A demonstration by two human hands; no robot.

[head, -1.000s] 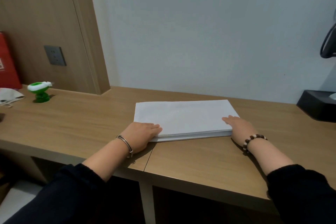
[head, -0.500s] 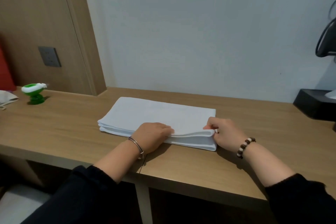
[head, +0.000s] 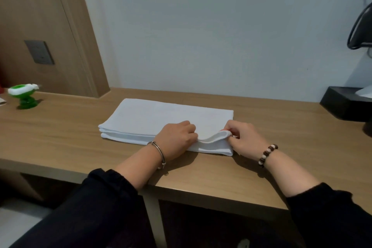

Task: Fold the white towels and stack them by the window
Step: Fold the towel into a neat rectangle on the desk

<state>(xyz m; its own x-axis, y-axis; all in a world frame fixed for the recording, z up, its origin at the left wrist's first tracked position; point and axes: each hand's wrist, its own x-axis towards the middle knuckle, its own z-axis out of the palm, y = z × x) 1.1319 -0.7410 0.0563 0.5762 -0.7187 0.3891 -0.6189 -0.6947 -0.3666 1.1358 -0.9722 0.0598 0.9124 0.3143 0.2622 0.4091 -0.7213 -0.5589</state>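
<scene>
Black box (head: 342, 106) holding white tissue (head: 365, 92), right grip (head: 247, 139) pinching folded towel (head: 161, 117)

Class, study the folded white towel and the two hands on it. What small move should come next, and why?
Probably the right hand should carry its pinched corner leftward over the white towel, folding it shorter. That corner is raised off the layers below, while the left hand rests, fingers curled, on the towel's near edge, where a crease could form.
</scene>
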